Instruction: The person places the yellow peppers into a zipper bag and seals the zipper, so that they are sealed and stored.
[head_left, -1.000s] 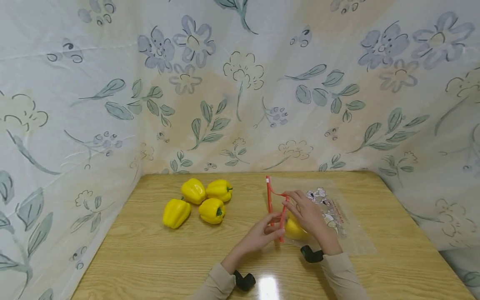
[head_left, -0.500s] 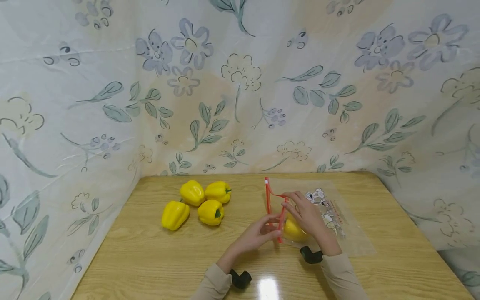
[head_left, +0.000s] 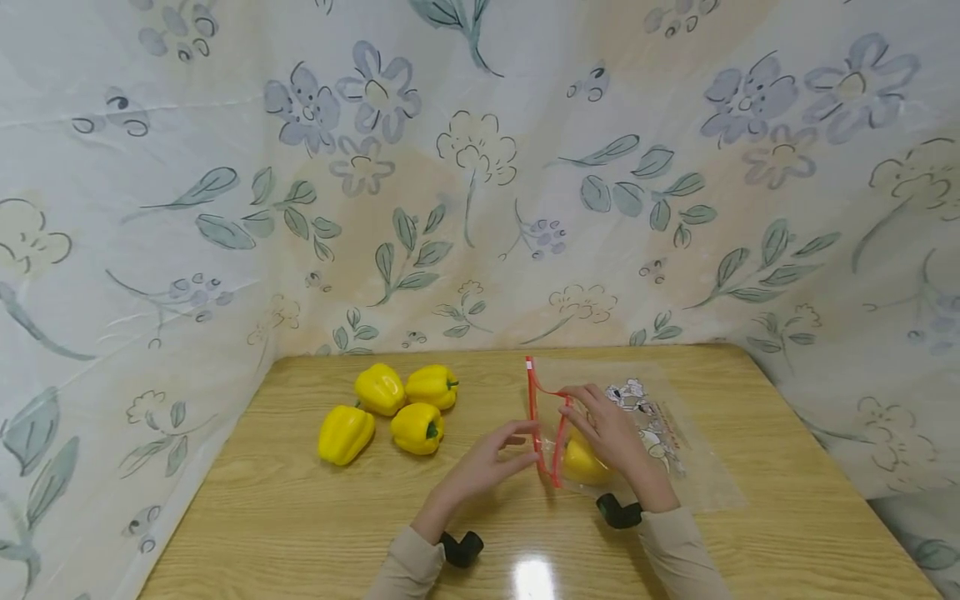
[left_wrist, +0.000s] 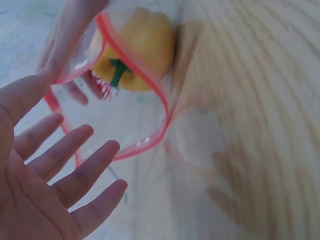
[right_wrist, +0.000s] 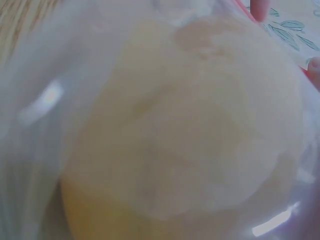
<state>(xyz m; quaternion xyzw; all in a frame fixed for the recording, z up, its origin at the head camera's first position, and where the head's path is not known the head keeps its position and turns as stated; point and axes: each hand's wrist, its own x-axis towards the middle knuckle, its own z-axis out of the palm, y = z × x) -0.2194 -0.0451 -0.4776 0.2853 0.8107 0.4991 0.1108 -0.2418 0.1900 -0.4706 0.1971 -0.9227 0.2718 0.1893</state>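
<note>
A clear zip bag with a red-edged mouth and printed cartoon figures lies on the table at the right, its mouth gaping to the left. Inside it, just behind the mouth, rests a yellow bell pepper, its green stem turned to the opening in the left wrist view. My right hand pinches the upper red edge of the mouth and lifts it. Just left of the opening, my left hand is empty, fingers spread and fingertips close to the red edge. The right wrist view is mostly filled by the pepper behind plastic.
Several yellow bell peppers sit grouped on the left part of the wooden table. A floral cloth hangs behind the table and at both sides. Dark wrist-worn devices sit below both hands.
My left hand has drawn back leftward out of the bag's mouth. The right hand keeps its pinch on the red edge, and the pepper stays inside. The head view has shifted slightly.
</note>
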